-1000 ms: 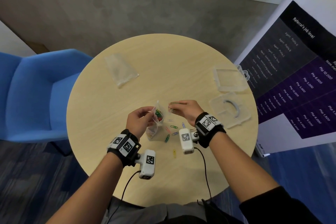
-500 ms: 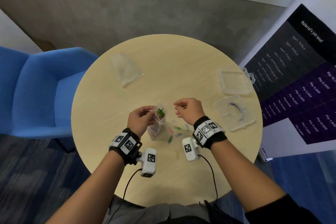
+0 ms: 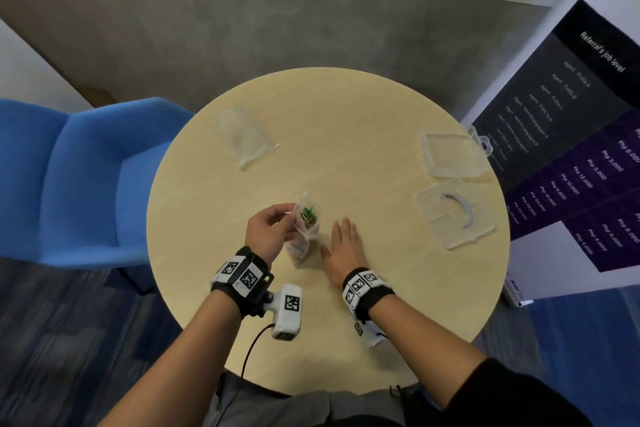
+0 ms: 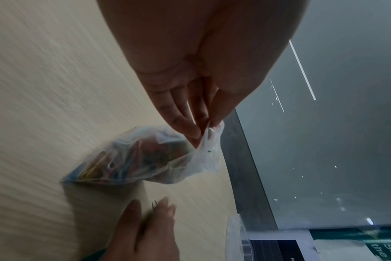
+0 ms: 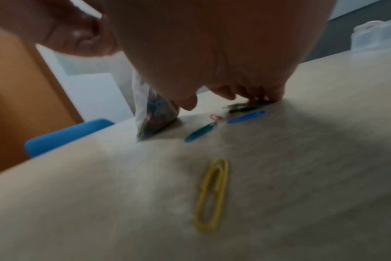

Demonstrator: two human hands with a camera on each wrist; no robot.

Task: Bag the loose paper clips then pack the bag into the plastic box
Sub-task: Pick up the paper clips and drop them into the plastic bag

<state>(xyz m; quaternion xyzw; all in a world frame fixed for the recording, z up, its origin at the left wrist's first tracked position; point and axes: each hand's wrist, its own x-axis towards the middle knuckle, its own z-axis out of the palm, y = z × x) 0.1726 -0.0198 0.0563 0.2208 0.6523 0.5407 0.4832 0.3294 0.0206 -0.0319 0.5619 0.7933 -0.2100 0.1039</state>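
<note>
My left hand (image 3: 268, 229) pinches the open top edge of a small clear bag (image 3: 306, 229) that stands on the round table (image 3: 346, 149) with coloured paper clips inside; the bag (image 4: 136, 159) shows full in the left wrist view. My right hand (image 3: 341, 243) lies flat, palm down, just right of the bag, fingers straight over loose clips. Under it in the right wrist view lie a yellow clip (image 5: 212, 196), a teal clip (image 5: 201, 132), a blue clip (image 5: 246, 117) and a green clip (image 5: 241, 106) at the fingertips (image 5: 266, 96). The open plastic box (image 3: 453, 215) sits at the right.
The box's lid half (image 3: 452, 154) lies behind it near the table's right edge. A spare empty clear bag (image 3: 247, 137) lies at the far left of the table. A blue chair (image 3: 69, 177) stands to the left, a printed banner (image 3: 571, 149) to the right.
My right hand has left the bag's mouth, dropped to the table and flattened over the loose clips. The left hand keeps its pinch on the bag. The head view has shifted slightly.
</note>
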